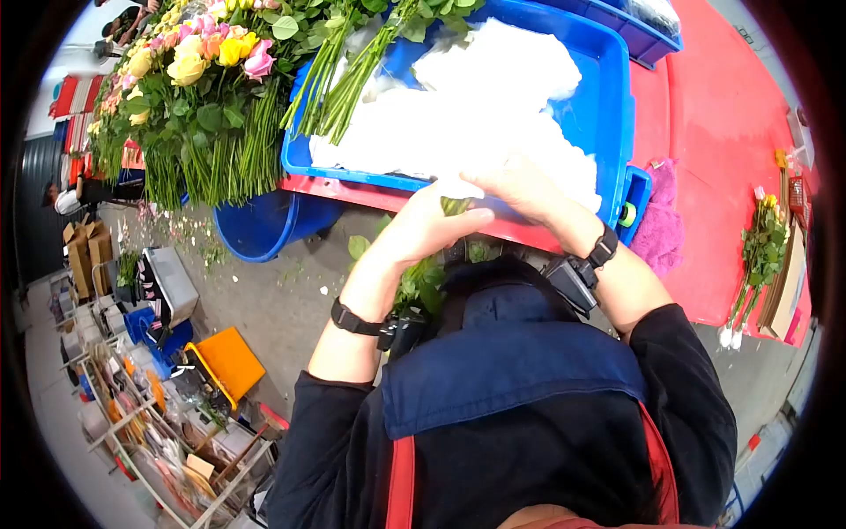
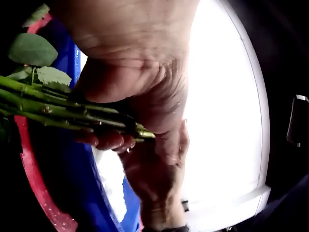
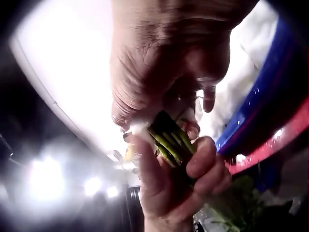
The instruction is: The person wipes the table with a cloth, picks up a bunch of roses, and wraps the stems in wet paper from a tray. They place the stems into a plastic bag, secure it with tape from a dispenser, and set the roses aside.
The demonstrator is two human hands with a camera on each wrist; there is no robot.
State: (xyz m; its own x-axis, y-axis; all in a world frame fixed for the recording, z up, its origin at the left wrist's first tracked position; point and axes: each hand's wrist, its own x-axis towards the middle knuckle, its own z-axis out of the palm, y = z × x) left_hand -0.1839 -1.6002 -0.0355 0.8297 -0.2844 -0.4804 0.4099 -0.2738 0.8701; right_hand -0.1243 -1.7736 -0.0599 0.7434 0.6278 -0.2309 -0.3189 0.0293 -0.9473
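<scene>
My left hand (image 1: 421,225) grips a bunch of green rose stems (image 2: 53,108), its fingers curled round them near the cut ends. The leaves (image 1: 421,284) of the bunch hang below the hands in the head view, and its blooms are hidden. My right hand (image 1: 522,187) is at the cut ends, its fingers bent round a piece of white wadding (image 1: 460,188) there. In the right wrist view, the stem ends (image 3: 169,142) point up between the two hands. Just beyond the hands, more white wadding (image 1: 397,132) lies in a blue tray (image 1: 621,115).
Loose stems (image 1: 352,84) lie across the tray's left side. Left of it stand many roses (image 1: 189,66), above a blue bucket (image 1: 256,229). A pink cloth (image 1: 665,216) and another rose bunch (image 1: 762,238) lie on the red table (image 1: 718,115). A cluttered rack (image 1: 167,441) stands lower left.
</scene>
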